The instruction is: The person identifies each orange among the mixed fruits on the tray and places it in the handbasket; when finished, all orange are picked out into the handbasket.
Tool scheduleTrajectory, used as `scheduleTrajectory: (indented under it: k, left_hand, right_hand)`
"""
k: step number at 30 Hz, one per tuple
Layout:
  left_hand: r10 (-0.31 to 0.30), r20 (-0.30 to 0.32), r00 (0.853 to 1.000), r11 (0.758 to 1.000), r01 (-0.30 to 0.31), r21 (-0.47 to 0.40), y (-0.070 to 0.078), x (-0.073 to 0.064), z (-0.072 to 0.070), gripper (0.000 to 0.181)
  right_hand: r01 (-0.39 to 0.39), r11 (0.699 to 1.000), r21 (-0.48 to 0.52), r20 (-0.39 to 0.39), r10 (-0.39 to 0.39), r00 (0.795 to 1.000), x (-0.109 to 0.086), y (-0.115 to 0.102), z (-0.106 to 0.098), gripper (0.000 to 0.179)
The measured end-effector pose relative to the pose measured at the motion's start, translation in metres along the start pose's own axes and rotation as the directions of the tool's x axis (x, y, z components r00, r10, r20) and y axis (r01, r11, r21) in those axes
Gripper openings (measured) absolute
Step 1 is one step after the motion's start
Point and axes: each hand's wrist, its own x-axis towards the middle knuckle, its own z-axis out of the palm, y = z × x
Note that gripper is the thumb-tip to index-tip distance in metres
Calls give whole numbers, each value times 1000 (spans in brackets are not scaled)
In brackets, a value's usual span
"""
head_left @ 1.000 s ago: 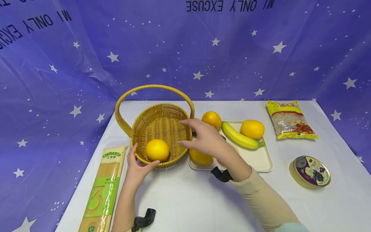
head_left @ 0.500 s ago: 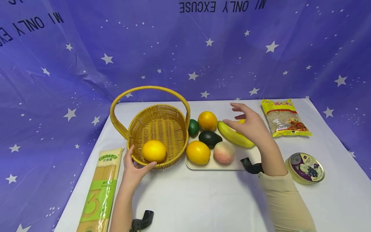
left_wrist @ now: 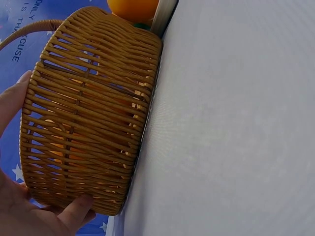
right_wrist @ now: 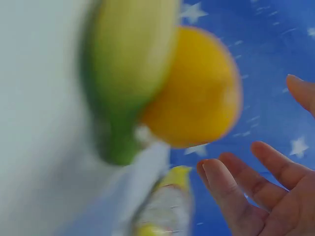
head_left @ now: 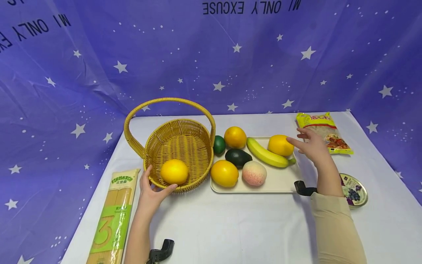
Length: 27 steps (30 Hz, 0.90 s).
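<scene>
My left hand (head_left: 153, 192) grips the near-left rim of the round wicker basket (head_left: 197, 150), thumb on the near rim. In the left wrist view its fingers (left_wrist: 78, 210) bend against the basket wall. One yellow fruit (head_left: 174, 171) lies inside. My right hand (head_left: 311, 146) hovers at the tray's right end with fingers spread and nothing held. Its thumb tip overlaps a yellow lemon-shaped fruit (head_left: 280, 145) in the head view; the right wrist view shows a gap between them. A banana (head_left: 267, 154) lies against that fruit.
The cream tray (head_left: 280, 181) also bears a peach (head_left: 254, 173), avocado (head_left: 238, 158), another yellow fruit (head_left: 225, 173), an orange (head_left: 235, 137) and a green fruit (head_left: 219, 145). Spaghetti (head_left: 112, 216) lies left. A macaroni bag (head_left: 333, 137) and round tin (head_left: 354, 190) are partly hidden by the right arm.
My right hand has moved right from over the basket, across the tray, to the lemon-shaped fruit at its far end. The left hand stays on the basket. The head view shifts slightly.
</scene>
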Motion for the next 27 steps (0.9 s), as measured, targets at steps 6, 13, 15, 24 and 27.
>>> scheduleTrajectory:
  k: [6,13,15,24,27]
  left_hand:
    - [-8,-7,1000,1000,8,-2,0,1,-1,109]
    - [-2,-16,1000,1000,2,-9,-2,1,0,108]
    - [1,-18,1000,1000,-1,-8,-2,1,0,108]
    - [5,-24,1000,1000,-4,15,-2,0,1,108]
    - [2,-27,1000,1000,-2,14,0,0,1,108]
  right_hand:
    - [-75,997,17,88,73,993,13,25,13,99]
    - [-74,997,2,98,74,992,16,22,20,98]
    - [-69,998,13,99,67,993,17,20,22,96]
    - [-85,990,110,145,69,987,23,19,36,94]
    - [-95,984,149,144,73,987,24,19,39,94]
